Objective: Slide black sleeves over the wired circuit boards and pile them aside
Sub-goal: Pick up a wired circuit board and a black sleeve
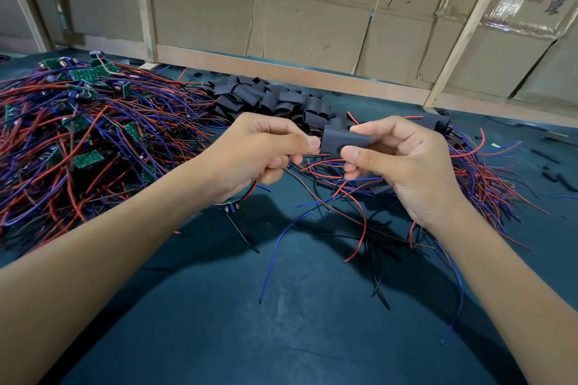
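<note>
Right hand (pixel 403 159) pinches a black sleeve (pixel 344 139) mid-air above the table (pixel 219 322), left hand (pixel 259 153) clamped on wires (pixel 319 162) at its mouth; sleeve looks light, soft, easily flattened—best held by its edges.

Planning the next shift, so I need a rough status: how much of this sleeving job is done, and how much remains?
Done: a small pile of sleeved boards with wires fanning out, at right. In hand: the right hand pinches a black sleeve while the left hand holds wires at its open end. Left: a big heap of bare green boards at left, and many loose sleeves behind. Most remains.
</note>
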A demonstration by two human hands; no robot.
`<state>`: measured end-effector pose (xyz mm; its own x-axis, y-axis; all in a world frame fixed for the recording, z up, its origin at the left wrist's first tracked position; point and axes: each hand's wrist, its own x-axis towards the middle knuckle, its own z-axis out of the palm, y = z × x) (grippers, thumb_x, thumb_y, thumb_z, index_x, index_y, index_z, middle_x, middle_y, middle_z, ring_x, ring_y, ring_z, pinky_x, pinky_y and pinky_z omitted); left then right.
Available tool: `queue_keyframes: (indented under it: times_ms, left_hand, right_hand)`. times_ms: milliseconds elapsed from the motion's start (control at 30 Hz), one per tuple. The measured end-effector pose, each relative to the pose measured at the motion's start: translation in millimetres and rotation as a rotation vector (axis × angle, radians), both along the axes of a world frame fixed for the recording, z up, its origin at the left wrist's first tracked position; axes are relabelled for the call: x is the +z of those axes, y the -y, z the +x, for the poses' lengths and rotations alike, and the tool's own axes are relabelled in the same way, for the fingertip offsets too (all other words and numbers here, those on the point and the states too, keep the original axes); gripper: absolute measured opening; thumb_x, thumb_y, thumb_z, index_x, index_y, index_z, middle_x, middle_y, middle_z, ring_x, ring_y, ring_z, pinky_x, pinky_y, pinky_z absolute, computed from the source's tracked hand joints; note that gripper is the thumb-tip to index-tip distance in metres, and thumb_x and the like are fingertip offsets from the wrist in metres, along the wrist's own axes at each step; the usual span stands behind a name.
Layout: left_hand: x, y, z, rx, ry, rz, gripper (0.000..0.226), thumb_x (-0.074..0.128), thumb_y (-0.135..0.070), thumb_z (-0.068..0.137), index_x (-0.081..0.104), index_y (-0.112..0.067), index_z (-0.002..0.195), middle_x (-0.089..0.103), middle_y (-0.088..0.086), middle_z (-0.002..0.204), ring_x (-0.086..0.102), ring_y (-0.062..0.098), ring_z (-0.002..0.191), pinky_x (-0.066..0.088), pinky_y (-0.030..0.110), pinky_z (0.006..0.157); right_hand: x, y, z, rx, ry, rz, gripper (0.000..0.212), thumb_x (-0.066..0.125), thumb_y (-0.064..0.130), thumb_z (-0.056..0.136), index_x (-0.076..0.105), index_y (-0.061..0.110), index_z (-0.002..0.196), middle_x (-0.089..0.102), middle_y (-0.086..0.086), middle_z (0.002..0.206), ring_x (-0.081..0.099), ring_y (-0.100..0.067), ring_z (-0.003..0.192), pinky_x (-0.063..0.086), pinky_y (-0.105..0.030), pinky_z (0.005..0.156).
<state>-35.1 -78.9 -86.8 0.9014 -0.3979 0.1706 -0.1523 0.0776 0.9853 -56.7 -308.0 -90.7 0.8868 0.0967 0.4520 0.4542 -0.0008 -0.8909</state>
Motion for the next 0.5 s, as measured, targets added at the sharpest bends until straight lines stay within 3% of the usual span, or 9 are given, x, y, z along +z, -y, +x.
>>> queue_keyframes:
  times_ms: [133, 233, 333, 433, 500]
  left_hand:
    - [-4, 3, -3, -0.037, 0.013, 0.084, 0.014, 0.069, -0.008, 0.091, 0.070, 0.003, 0.083, 0.057, 0.005, 0.066, 0.033, 0.009, 0.046, 0.021, 0.017, 0.040]
    - [-5, 5, -3, -0.027, 0.020, 0.124, 0.014, 0.067, -0.007, 0.093, 0.069, 0.004, 0.085, 0.059, 0.003, 0.065, 0.036, 0.007, 0.044, 0.023, 0.018, 0.040]
    - [-4, 5, -3, -0.032, 0.031, 0.109, 0.005, 0.068, -0.005, 0.091, 0.072, -0.005, 0.094, 0.064, 0.010, 0.077, 0.050, 0.015, 0.061, 0.035, 0.024, 0.047]
    - [-2, -2, 1, -0.072, 0.094, 0.232, 0.025, 0.076, -0.016, 0.088, 0.070, -0.016, 0.112, 0.072, 0.011, 0.087, 0.065, 0.016, 0.075, 0.057, 0.030, 0.067]
    - [0, -11, 6, -0.104, 0.153, 0.437, 0.045, 0.082, -0.035, 0.080, 0.065, -0.026, 0.120, 0.076, 0.002, 0.097, 0.067, 0.010, 0.080, 0.057, 0.030, 0.076]
  right_hand:
    - [-2, -1, 2, -0.011, -0.051, -0.005, 0.020, 0.083, 0.009, 0.076, 0.075, 0.022, 0.089, 0.076, -0.018, 0.093, 0.072, -0.044, 0.072, 0.059, -0.034, 0.058]
    - [-1, 0, 2, 0.000, -0.081, -0.013, 0.022, 0.082, 0.006, 0.075, 0.073, 0.019, 0.090, 0.076, -0.018, 0.088, 0.073, -0.037, 0.070, 0.057, -0.031, 0.057]
    - [-1, 0, 3, -0.025, -0.077, -0.004, 0.023, 0.083, 0.004, 0.074, 0.072, 0.016, 0.090, 0.076, -0.016, 0.084, 0.074, -0.032, 0.068, 0.059, -0.031, 0.060]
    - [2, 3, 4, -0.064, -0.062, 0.032, 0.025, 0.087, 0.007, 0.072, 0.072, 0.015, 0.092, 0.073, -0.018, 0.085, 0.074, -0.033, 0.067, 0.060, -0.034, 0.065]
    - [5, 7, 4, -0.078, -0.062, 0.071, 0.025, 0.085, 0.005, 0.074, 0.072, 0.014, 0.093, 0.072, -0.013, 0.081, 0.074, -0.031, 0.068, 0.060, -0.033, 0.066]
